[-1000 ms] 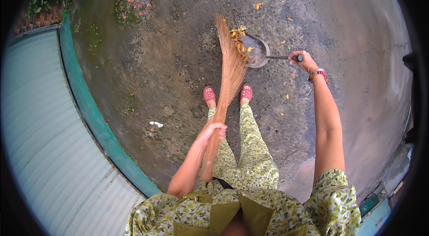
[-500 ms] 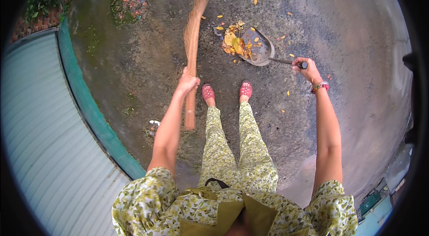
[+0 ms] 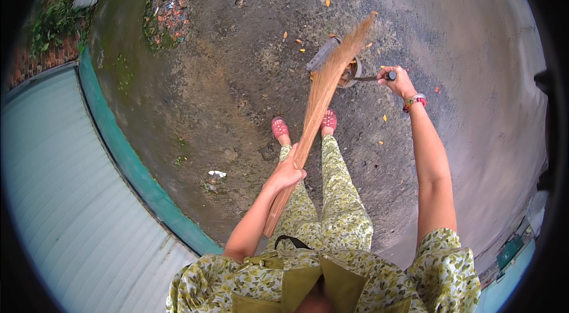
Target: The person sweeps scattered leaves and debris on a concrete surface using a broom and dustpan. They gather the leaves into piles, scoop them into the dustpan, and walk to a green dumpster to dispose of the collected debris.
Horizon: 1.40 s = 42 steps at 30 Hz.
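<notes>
My left hand [image 3: 287,172] is closed around the lower shaft of a brown straw broom [image 3: 325,87], which slants up to the right with its bristle tip beyond the dustpan. My right hand [image 3: 398,81] grips the dark handle of a grey metal dustpan [image 3: 322,55] out to the right of my feet. The broom's bristles cross in front of the pan and hide its middle. A few yellow-brown leaves show at the pan's back end, beside the bristles; how many lie inside cannot be seen.
Scattered yellow leaves [image 3: 329,1] dot the rough concrete ground [image 3: 237,64]. Brick rubble [image 3: 172,12] lies at the far left. A corrugated pale roof [image 3: 71,183] with a green edge [image 3: 121,135] runs along the left. A white scrap [image 3: 217,174] sits left of my feet.
The broom has swung from upright on the left to a slant across the dustpan. The leaf pile at the pan's mouth no longer shows. The pan appears tilted differently.
</notes>
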Each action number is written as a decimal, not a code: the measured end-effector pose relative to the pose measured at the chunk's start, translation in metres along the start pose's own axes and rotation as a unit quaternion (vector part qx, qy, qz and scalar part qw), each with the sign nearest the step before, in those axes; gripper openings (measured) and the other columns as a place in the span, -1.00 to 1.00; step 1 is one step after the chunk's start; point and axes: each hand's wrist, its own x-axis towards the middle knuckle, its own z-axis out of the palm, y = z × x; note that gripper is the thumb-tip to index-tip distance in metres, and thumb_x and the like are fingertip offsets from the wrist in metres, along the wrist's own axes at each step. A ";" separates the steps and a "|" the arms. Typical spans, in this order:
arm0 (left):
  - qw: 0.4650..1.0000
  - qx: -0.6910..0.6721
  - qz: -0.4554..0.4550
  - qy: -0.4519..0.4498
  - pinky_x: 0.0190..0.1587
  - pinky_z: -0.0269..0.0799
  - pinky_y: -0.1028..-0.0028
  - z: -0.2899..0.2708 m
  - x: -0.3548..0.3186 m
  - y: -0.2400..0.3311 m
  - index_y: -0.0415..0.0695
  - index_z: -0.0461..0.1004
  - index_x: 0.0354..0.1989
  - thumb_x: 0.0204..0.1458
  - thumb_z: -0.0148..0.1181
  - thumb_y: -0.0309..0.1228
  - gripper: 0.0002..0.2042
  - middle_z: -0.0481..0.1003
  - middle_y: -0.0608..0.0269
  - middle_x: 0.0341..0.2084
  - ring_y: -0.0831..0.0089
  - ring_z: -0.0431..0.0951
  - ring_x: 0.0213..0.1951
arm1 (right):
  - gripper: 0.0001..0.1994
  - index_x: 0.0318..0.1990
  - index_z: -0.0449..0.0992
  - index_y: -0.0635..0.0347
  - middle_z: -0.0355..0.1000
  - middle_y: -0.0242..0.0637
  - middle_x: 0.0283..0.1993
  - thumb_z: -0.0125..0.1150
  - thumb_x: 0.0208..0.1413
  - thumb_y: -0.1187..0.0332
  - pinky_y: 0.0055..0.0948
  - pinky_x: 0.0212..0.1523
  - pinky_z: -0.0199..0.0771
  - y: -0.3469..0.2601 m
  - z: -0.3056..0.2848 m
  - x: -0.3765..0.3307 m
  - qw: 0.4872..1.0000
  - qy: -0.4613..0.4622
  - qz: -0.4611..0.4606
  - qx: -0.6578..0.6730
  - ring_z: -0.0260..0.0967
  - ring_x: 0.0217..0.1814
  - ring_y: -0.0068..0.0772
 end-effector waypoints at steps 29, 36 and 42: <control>0.959 -0.202 0.050 0.195 -0.70 0.37 0.42 -0.125 0.145 -0.085 -0.13 0.09 -0.14 -0.26 0.07 -0.66 -0.55 0.35 0.24 -0.68 0.42 0.40 -0.71 | -0.93 -0.52 0.45 0.16 0.47 -0.28 -0.51 0.17 -0.21 0.55 -0.36 -0.27 0.37 0.048 -0.050 -0.065 0.989 -0.047 -0.105 -0.097 0.45 -0.36 -0.21; 0.962 -0.271 -0.019 -0.003 -0.69 0.34 0.45 0.083 0.093 -0.080 -0.09 -0.21 0.29 -0.29 0.12 -0.69 -0.11 0.38 0.20 -0.55 0.44 0.38 -0.70 | -0.90 -0.50 0.47 0.14 0.47 -0.31 -0.50 0.20 -0.22 0.56 -0.36 -0.25 0.37 0.065 -0.051 -0.076 0.990 -0.054 -0.077 -0.102 0.45 -0.37 -0.22; 0.942 -0.263 -0.015 -0.207 -0.70 0.32 0.46 0.050 0.037 -0.010 0.02 -0.21 0.35 -0.25 0.09 -0.69 -0.08 0.37 0.28 -0.61 0.50 0.34 -0.71 | -0.90 -0.46 0.52 0.13 0.50 -0.31 -0.48 0.23 -0.20 0.54 -0.38 -0.26 0.40 0.079 -0.054 -0.066 0.994 -0.043 -0.079 -0.064 0.48 -0.32 -0.26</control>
